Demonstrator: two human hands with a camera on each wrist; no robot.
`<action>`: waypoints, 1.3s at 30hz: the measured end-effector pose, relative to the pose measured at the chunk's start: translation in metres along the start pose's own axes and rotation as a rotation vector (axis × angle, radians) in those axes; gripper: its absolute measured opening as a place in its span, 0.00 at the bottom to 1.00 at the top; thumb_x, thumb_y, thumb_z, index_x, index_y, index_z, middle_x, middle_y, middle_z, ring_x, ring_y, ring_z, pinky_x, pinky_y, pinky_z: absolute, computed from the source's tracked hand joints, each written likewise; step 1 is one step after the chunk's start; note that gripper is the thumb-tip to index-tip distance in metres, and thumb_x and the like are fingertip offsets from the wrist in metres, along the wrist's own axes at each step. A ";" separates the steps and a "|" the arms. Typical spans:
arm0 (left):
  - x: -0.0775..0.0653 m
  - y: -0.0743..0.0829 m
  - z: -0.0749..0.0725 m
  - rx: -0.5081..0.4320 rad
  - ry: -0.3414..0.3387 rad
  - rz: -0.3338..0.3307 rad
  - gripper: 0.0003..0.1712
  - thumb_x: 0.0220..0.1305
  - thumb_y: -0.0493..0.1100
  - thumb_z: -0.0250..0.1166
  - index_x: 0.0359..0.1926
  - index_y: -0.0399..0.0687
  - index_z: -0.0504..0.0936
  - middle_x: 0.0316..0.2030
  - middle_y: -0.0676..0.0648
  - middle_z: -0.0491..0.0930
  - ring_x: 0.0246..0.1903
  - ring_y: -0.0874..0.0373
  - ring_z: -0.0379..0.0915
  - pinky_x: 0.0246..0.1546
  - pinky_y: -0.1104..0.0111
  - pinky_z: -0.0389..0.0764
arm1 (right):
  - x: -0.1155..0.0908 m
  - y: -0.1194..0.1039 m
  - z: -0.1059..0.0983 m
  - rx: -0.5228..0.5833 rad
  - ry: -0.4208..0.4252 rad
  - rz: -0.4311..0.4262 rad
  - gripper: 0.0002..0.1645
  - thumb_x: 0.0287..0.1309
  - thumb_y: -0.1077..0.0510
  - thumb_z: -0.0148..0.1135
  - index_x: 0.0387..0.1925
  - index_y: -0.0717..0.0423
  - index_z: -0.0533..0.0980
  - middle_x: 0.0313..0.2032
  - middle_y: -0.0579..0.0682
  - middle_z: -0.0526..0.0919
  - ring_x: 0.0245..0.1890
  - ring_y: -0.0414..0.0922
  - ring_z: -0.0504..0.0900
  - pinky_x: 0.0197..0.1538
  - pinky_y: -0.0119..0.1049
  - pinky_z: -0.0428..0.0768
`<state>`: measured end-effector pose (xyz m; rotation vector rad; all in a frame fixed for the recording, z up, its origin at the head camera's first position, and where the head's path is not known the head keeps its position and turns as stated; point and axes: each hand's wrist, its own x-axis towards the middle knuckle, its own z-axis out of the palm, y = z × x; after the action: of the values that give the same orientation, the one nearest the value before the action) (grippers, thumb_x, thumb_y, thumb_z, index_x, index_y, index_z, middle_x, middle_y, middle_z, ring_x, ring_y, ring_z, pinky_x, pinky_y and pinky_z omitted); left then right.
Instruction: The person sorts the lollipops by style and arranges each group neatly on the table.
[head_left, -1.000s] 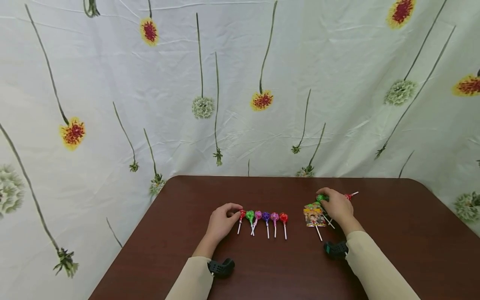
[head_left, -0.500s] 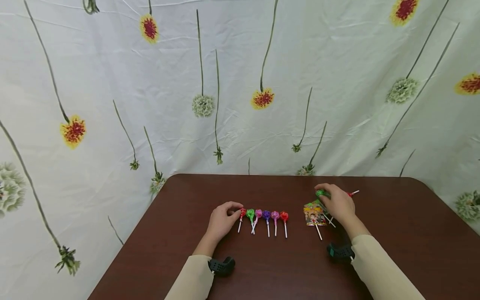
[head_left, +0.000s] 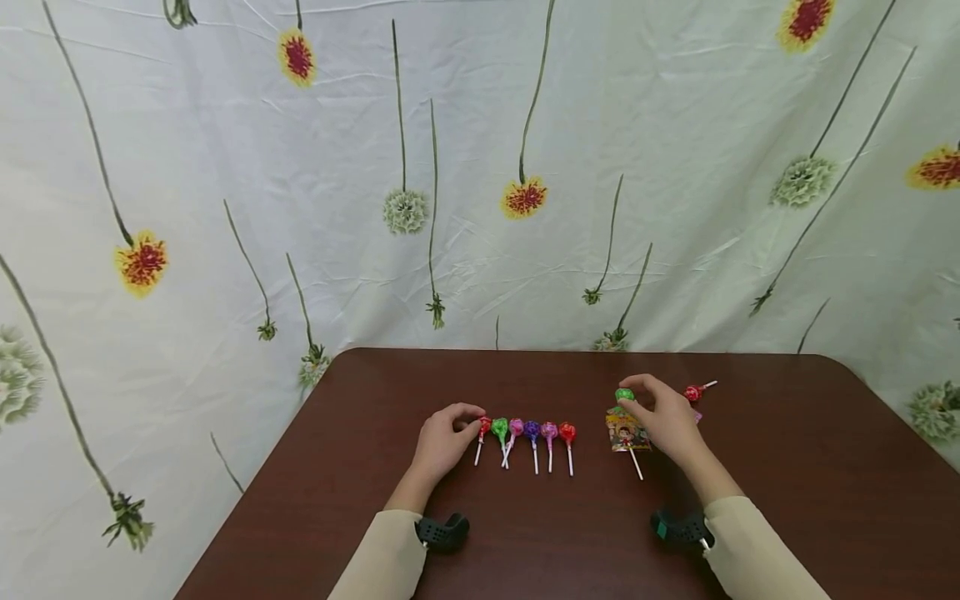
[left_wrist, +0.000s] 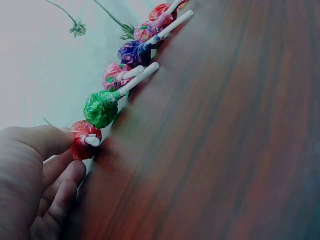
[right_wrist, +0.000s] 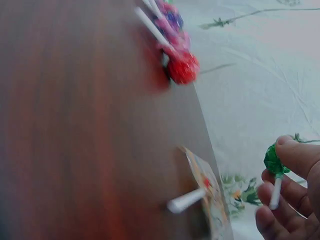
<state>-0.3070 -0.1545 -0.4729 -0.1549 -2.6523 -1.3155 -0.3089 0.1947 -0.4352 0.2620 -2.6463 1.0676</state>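
My left hand (head_left: 442,446) pinches the head of a red-wrapped lollipop (left_wrist: 86,140) between thumb and finger, at the left end of a row on the table. To its right lie a green lollipop (head_left: 500,427), a pink one (head_left: 516,427), a purple one (head_left: 532,431), another pink one (head_left: 550,432) and a red one (head_left: 567,433), sticks toward me. My right hand (head_left: 667,417) holds a second green lollipop (right_wrist: 272,160) by its head, its white stick pointing down. Just below that hand lies a flat lollipop in a printed cartoon packet (head_left: 627,435).
Behind the right hand a red lollipop (head_left: 693,392) lies near the far right, with a pink wrapper (head_left: 697,415) partly hidden by the hand. The brown table (head_left: 465,533) ends at a white floral cloth (head_left: 465,275).
My right hand has moved left and toward me with the green lollipop, from the pile to above the flat packet. The red lollipop behind shows more now. My left hand stays put.
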 end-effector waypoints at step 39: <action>0.002 -0.003 0.002 0.022 0.004 -0.004 0.09 0.66 0.45 0.67 0.46 0.59 0.87 0.42 0.52 0.86 0.33 0.58 0.72 0.33 0.67 0.73 | -0.019 -0.013 0.044 0.116 -0.104 -0.080 0.16 0.62 0.62 0.66 0.52 0.55 0.82 0.44 0.54 0.84 0.39 0.47 0.84 0.35 0.34 0.79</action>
<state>-0.3095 -0.1546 -0.4756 -0.1449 -2.6642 -1.2858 -0.2956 0.1557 -0.4633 0.4555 -2.6422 1.2138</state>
